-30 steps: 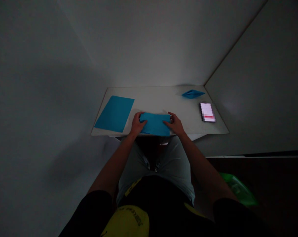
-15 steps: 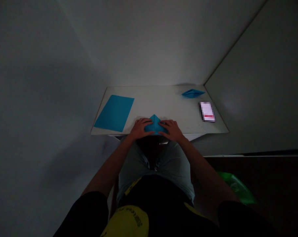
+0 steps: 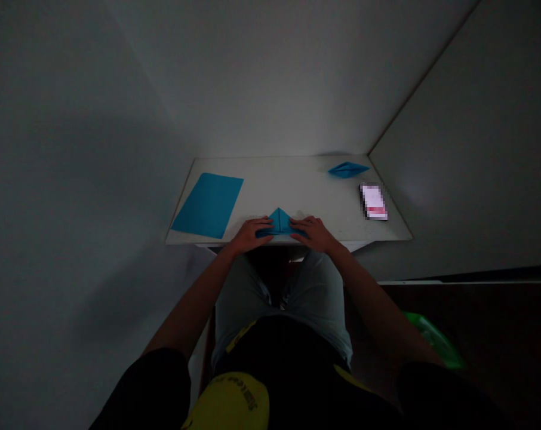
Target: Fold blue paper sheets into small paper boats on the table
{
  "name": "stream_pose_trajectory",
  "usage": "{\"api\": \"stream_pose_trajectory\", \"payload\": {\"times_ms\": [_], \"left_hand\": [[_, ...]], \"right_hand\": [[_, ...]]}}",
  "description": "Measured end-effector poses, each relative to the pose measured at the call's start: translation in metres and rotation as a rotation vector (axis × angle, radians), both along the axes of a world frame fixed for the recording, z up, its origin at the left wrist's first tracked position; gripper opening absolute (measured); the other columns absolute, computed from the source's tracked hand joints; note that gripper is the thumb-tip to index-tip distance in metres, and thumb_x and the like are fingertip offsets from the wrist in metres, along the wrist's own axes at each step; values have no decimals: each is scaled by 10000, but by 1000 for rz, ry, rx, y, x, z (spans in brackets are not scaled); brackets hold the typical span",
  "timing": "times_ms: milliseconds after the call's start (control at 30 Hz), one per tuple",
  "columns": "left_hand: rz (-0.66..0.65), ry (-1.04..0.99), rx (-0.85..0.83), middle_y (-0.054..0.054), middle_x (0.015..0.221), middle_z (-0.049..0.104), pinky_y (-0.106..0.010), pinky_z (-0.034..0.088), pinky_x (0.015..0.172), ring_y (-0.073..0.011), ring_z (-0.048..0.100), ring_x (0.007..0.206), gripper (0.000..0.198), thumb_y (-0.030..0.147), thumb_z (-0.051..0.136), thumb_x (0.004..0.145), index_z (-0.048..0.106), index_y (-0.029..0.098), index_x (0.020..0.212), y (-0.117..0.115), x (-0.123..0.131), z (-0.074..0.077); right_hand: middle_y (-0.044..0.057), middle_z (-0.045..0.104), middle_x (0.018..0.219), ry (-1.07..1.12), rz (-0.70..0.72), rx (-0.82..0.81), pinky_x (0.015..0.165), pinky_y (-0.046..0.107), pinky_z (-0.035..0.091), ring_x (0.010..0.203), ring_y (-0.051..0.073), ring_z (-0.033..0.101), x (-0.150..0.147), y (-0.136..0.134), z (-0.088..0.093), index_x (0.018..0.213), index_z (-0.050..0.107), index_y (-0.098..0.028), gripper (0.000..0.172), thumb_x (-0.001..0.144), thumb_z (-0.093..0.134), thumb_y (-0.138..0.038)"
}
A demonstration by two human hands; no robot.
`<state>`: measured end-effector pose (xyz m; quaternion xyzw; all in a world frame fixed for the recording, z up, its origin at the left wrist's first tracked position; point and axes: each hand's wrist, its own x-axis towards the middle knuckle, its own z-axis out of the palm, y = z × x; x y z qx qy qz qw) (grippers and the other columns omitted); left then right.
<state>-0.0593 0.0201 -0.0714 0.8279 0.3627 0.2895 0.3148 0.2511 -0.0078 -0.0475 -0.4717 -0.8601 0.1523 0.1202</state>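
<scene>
A folded blue paper (image 3: 279, 221) lies at the front edge of the white table, its pointed top facing away from me and a seam running down its middle. On its left side, my left hand (image 3: 249, 234) grips the paper, fingers on top and thumb along the lower edge. My right hand (image 3: 314, 233) holds the right side the same way. Parts of the paper's two side corners are hidden under the fingers. Along the bottom, a narrow strip is folded up.
The white table (image 3: 288, 179) stands against walls. A flat blue sheet (image 3: 209, 205) lies at the left. At the back right is a folded blue paper boat (image 3: 348, 169), with a phone (image 3: 373, 202) in front of it. A green plastic bag (image 3: 435, 340) rests on the floor at right.
The lower flap of the folded paper has been turned up, so the piece is now shorter at the bottom. Both hands have moved slightly outward with its edges.
</scene>
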Motion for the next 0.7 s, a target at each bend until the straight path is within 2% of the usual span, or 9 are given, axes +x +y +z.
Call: {"api": "stream_pose_trajectory", "payload": {"times_ms": [167,367,433,567,700], "left_hand": [[-36,-53,-116,-130,1476,714,-594,424,1289,-341,595,1482,397,523,762,933,850,239,1195,6,-3,3],[-35,-105,-247,-115,1458,730,-599,367,1321,-345,555,1518,444,541,792,893,834,245,1222,9,-5,7],[-36,-111,-274,-112,1454,733,-595,352,1330,-343,545,1527,461,526,796,881,823,241,1242,10,-5,9],[-36,-100,-310,-107,1453,735,-573,330,1343,-346,521,1547,489,506,795,861,810,237,1270,10,-7,12],[54,-60,-322,-103,1510,697,-540,381,1319,-347,557,1516,460,503,723,917,806,249,1291,9,-5,12]], "right_hand": [[6,622,1597,13,-13,-64,1077,593,474,1322,372,626,2,6,3,1466,713,-374,474,1059,584,-578],[-1,599,1622,-14,-37,-125,1105,591,468,1343,383,622,3,10,5,1510,674,-384,574,966,716,-563],[3,589,1631,-26,-41,-140,1113,590,466,1349,390,617,2,10,6,1520,664,-384,623,943,735,-606],[4,599,1624,-14,-79,-148,1140,571,457,1359,380,616,-1,8,6,1500,682,-379,650,954,672,-733],[-4,643,1583,10,-96,-131,1141,559,464,1356,358,629,-3,9,5,1465,709,-380,576,1023,570,-721]]}}
